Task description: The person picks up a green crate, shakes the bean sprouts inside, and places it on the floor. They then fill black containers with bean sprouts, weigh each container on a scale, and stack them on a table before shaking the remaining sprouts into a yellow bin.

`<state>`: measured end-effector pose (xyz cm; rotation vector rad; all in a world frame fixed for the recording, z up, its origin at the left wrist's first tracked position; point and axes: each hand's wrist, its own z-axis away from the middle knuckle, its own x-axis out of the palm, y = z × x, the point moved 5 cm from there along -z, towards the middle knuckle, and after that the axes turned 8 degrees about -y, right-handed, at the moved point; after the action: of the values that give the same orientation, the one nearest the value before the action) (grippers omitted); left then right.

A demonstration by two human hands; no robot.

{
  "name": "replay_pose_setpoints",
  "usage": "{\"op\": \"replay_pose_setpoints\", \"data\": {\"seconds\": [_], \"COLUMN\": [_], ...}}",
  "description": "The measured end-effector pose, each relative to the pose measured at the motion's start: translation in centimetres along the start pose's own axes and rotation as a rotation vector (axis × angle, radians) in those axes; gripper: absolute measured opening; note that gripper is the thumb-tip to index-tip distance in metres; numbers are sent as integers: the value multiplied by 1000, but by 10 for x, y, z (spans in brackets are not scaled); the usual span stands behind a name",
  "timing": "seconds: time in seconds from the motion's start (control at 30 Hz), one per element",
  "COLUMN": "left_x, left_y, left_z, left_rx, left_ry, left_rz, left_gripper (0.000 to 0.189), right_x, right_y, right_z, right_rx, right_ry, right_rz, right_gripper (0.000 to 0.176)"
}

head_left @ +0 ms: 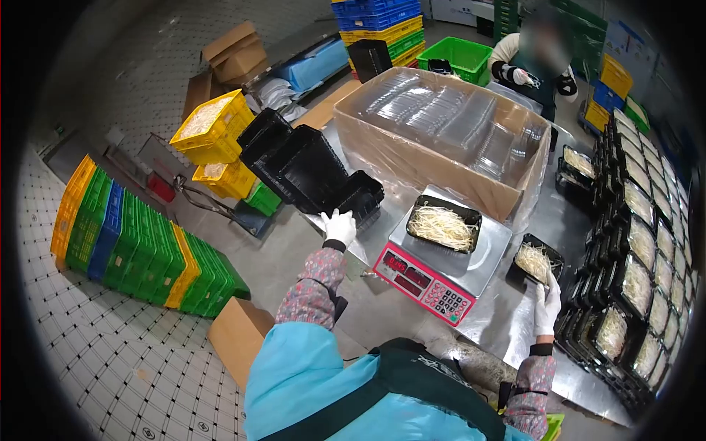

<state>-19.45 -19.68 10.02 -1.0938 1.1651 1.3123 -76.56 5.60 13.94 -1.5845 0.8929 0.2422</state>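
My left hand (339, 227), in a white glove, is at the near edge of the stacked black plastic trays (312, 167), fingers apart and fingertips right at the rim. In my right hand (546, 307), also gloved, is the near edge of a black tray of bean sprouts (535, 261), low over the metal table at the right of the scale. Another filled tray of bean sprouts (443, 226) sits on the plate of the red-and-silver digital scale (426, 283), between my hands. Red digits glow on its display.
Behind the scale stands a large lined carton (434, 176) of clear plastic lids. Packed sprout trays (625, 287) rise in tall stacks at the right. Yellow crates (213, 128) of sprouts and stacked green crates (147, 242) stand left. A co-worker (540, 66) is beyond the table.
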Motion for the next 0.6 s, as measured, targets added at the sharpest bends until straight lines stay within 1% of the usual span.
{"op": "replay_pose_setpoints", "data": {"seconds": [0.03, 0.07, 0.13, 0.17, 0.2, 0.27, 0.3, 0.33, 0.4, 0.47, 0.5, 0.53, 0.57, 0.6], "left_x": [-2, -9, -29, -39, -48, -56, -73, -97, -117, -141, -145, -147, -139, -114], "left_y": [-3, -3, -3, -5, -7, -18, -12, 4, 46, 130, 175, 222, 263, 299], "left_z": [-5, -5, 2, 5, 9, 11, 18, 31, 42, 79, 104, 134, 168, 186], "left_rx": [-21, 21, 70, 22, -5, 32, 48, 78, 292, 585, 809, 907, 1050, 1220], "left_ry": [5, 132, 214, 129, 103, 371, 436, 484, 558, 535, 522, 427, 482, 157], "left_rz": [-30, 9, 88, 135, 189, 350, 418, 493, 847, 980, 786, 828, 621, 773], "left_gripper": [29, 19, 19, 22, 25, 30, 27, 25, 16, 12, 22, 24, 27, 29], "right_x": [-4, -8, -16, -16, -21, -22, -20, -17, -15, -14, -10, -6, -3, -1], "right_y": [0, 2, 14, 28, 33, 45, 52, 58, 50, 15, 8, 2, -4, -11], "right_z": [13, 26, 61, 79, 98, 138, 158, 180, 215, 233, 243, 253, 263, 272], "right_rx": [64, 81, 136, 185, 178, 298, 342, 339, 484, 472, 517, 556, 579, 598], "right_ry": [-13, -3, 15, 46, 67, 126, 148, 206, 275, 279, 299, 320, 327, 337], "right_rz": [-7, 0, -88, -208, -142, -193, -169, -226, -129, 60, 62, 56, 50, 40], "right_gripper": [43, 43, 41, 40, 40, 39, 39, 37, 34, 33, 31, 30, 31, 31]}}
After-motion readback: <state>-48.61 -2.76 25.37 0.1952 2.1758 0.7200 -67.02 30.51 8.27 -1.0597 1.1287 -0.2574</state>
